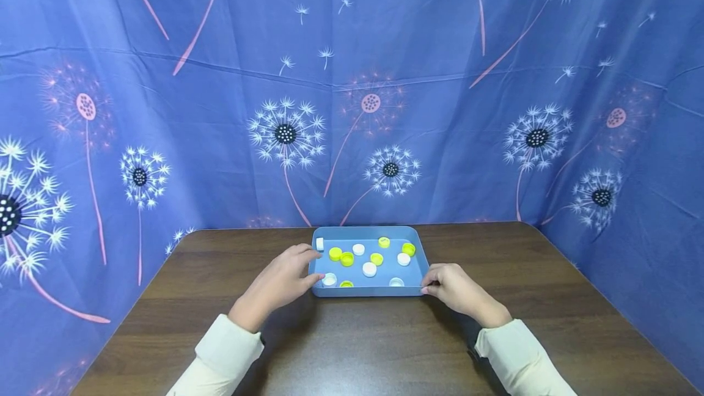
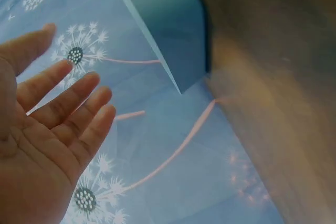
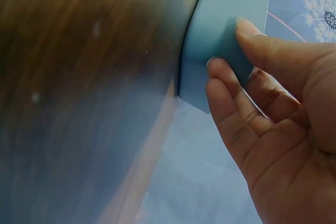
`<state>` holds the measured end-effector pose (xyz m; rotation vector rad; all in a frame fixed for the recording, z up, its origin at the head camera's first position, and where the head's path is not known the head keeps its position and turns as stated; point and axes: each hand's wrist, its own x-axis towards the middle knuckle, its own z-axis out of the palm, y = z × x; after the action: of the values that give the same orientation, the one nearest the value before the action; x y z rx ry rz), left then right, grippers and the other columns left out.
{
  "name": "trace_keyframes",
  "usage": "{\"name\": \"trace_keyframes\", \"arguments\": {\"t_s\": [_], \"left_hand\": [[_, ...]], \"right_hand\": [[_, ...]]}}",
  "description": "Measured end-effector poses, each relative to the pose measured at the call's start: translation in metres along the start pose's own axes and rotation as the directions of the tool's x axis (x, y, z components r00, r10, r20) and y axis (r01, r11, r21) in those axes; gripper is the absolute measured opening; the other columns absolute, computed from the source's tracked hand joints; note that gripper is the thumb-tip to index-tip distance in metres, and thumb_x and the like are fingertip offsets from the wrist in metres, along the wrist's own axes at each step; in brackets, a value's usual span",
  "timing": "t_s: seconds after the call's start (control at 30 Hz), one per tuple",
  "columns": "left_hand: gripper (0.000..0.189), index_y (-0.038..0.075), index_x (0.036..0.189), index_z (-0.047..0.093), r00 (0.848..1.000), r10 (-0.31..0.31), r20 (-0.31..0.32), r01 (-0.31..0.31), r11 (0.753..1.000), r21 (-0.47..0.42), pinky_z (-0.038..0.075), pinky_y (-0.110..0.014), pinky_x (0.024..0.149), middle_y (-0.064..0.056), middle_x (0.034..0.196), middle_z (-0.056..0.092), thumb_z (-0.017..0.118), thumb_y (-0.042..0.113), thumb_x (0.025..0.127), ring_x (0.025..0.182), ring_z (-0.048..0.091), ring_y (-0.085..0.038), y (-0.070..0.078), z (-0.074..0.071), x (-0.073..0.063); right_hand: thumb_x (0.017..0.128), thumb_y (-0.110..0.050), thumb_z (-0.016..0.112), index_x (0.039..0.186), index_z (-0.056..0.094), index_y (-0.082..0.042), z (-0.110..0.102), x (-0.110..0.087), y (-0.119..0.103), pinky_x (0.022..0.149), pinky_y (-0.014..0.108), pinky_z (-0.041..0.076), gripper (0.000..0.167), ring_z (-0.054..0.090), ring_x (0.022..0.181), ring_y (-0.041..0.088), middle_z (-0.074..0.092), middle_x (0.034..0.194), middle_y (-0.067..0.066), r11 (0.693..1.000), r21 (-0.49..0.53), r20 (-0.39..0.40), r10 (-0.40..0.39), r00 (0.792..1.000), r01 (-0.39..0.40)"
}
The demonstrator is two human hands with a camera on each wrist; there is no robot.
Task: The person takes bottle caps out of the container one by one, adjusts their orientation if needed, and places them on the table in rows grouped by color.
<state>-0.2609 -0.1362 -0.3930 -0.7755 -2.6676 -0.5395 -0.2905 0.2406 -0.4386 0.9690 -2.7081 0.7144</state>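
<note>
A shallow blue tray (image 1: 363,291) lies on the wooden table with several yellow bottle caps (image 1: 347,259) and white bottle caps (image 1: 370,269) scattered inside. At its near right corner my right hand (image 1: 455,288) pinches the wall. The right wrist view has the thumb (image 3: 257,40) on one side of that corner and curled fingers on the other. By the left wall, my left hand (image 1: 283,278) is spread with its thumb and fingers apart, fingertips over the rim. In the left wrist view the left hand (image 2: 52,114) holds nothing, apart from the tray's corner (image 2: 173,35).
The dark wooden table (image 1: 363,347) extends around the tray. Behind it and along both sides hangs a blue curtain (image 1: 341,35) printed with dandelions. One white cap (image 1: 319,244) stands on edge against the tray's left wall.
</note>
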Motion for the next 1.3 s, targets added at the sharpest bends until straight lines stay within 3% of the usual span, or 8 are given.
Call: {"name": "trace_keyframes", "arguments": {"t_s": [0.13, 0.23, 0.47, 0.57, 0.77, 0.97, 1.13, 1.3], "left_hand": [[0.027, 0.004, 0.108, 0.073, 0.999, 0.021, 0.029, -0.021, 1.0, -0.009, 0.055, -0.037, 0.087, -0.006, 0.104, 0.07, 0.08, 0.013, 0.083, 0.098, 0.066, -0.021, -0.001, 0.008, 0.019], [0.026, 0.001, 0.106, 0.074, 0.995, 0.007, 0.097, -0.006, 1.0, -0.012, 0.055, -0.039, 0.088, -0.009, 0.102, 0.072, 0.081, 0.009, 0.082, 0.099, 0.067, -0.023, -0.003, 0.017, 0.029], [0.032, -0.001, 0.108, 0.074, 0.963, -0.091, 0.253, 0.083, 0.996, 0.045, 0.055, -0.04, 0.091, -0.01, 0.107, 0.073, 0.083, 0.01, 0.08, 0.101, 0.068, -0.024, -0.001, 0.031, 0.045], [0.03, 0.002, 0.106, 0.076, 0.956, -0.083, 0.28, 0.057, 0.993, 0.1, 0.057, -0.036, 0.084, -0.009, 0.102, 0.074, 0.084, 0.011, 0.079, 0.089, 0.068, -0.019, 0.001, 0.037, 0.046], [0.021, 0.005, 0.1, 0.077, 0.954, -0.057, 0.295, 0.001, 0.983, 0.186, 0.054, -0.029, 0.066, -0.003, 0.085, 0.071, 0.082, 0.014, 0.081, 0.066, 0.054, -0.012, 0.0, 0.048, 0.044], [0.017, 0.006, 0.098, 0.077, 0.948, -0.074, 0.308, 0.015, 0.982, 0.19, 0.053, -0.027, 0.064, -0.003, 0.084, 0.072, 0.081, 0.009, 0.082, 0.064, 0.055, -0.012, 0.001, 0.05, 0.043], [0.018, 0.007, 0.098, 0.078, 0.938, -0.112, 0.329, 0.053, 0.982, 0.183, 0.056, -0.028, 0.068, -0.004, 0.091, 0.074, 0.08, 0.005, 0.081, 0.068, 0.059, -0.013, -0.002, 0.053, 0.044], [0.016, 0.008, 0.097, 0.078, 0.934, -0.123, 0.337, 0.065, 0.982, 0.178, 0.053, -0.026, 0.065, -0.002, 0.088, 0.073, 0.08, 0.005, 0.082, 0.065, 0.055, -0.011, -0.005, 0.057, 0.044]], "right_hand": [[0.082, -0.001, 0.077, 0.079, 0.077, -0.011, 0.001, 0.001, 0.001, 0.066, 0.025, 0.054, 0.01, 0.059, 0.075, 0.001, 0.066, 0.078, -0.011, 1.0, -0.005, 0.0, 0.004, 1.0, -0.004], [0.082, -0.002, 0.077, 0.079, 0.077, -0.011, 0.001, 0.001, 0.001, 0.067, 0.026, 0.054, 0.01, 0.059, 0.075, 0.002, 0.066, 0.078, -0.011, 1.0, -0.007, 0.001, 0.007, 1.0, -0.007], [0.082, -0.002, 0.077, 0.079, 0.077, -0.01, 0.001, 0.004, 0.001, 0.067, 0.026, 0.054, 0.009, 0.059, 0.075, 0.001, 0.066, 0.078, -0.01, 1.0, -0.007, -0.004, 0.011, 1.0, -0.011], [0.081, -0.001, 0.077, 0.079, 0.077, -0.01, 0.002, 0.002, 0.0, 0.066, 0.025, 0.053, 0.01, 0.058, 0.073, 0.0, 0.065, 0.077, -0.01, 1.0, -0.002, -0.003, 0.024, 1.0, -0.024], [0.08, 0.0, 0.078, 0.077, 0.077, -0.009, 0.002, -0.001, -0.001, 0.063, 0.023, 0.052, 0.01, 0.056, 0.071, -0.002, 0.065, 0.075, -0.01, 1.0, 0.01, -0.01, 0.028, 1.0, -0.028], [0.081, -0.001, 0.077, 0.078, 0.078, -0.01, 0.002, 0.0, -0.002, 0.065, 0.024, 0.053, 0.009, 0.057, 0.072, -0.002, 0.065, 0.076, -0.011, 0.998, 0.011, 0.0, 0.055, 0.998, -0.055], [0.081, -0.001, 0.078, 0.078, 0.078, -0.009, 0.003, 0.0, 0.0, 0.065, 0.024, 0.052, 0.009, 0.056, 0.071, -0.001, 0.064, 0.075, -0.012, 0.999, 0.018, -0.003, 0.038, 0.999, -0.038], [0.08, -0.001, 0.078, 0.077, 0.077, -0.01, 0.005, 0.0, 0.002, 0.063, 0.022, 0.052, 0.01, 0.055, 0.071, -0.002, 0.063, 0.075, -0.014, 1.0, 0.015, -0.015, 0.024, 1.0, -0.023]]}}
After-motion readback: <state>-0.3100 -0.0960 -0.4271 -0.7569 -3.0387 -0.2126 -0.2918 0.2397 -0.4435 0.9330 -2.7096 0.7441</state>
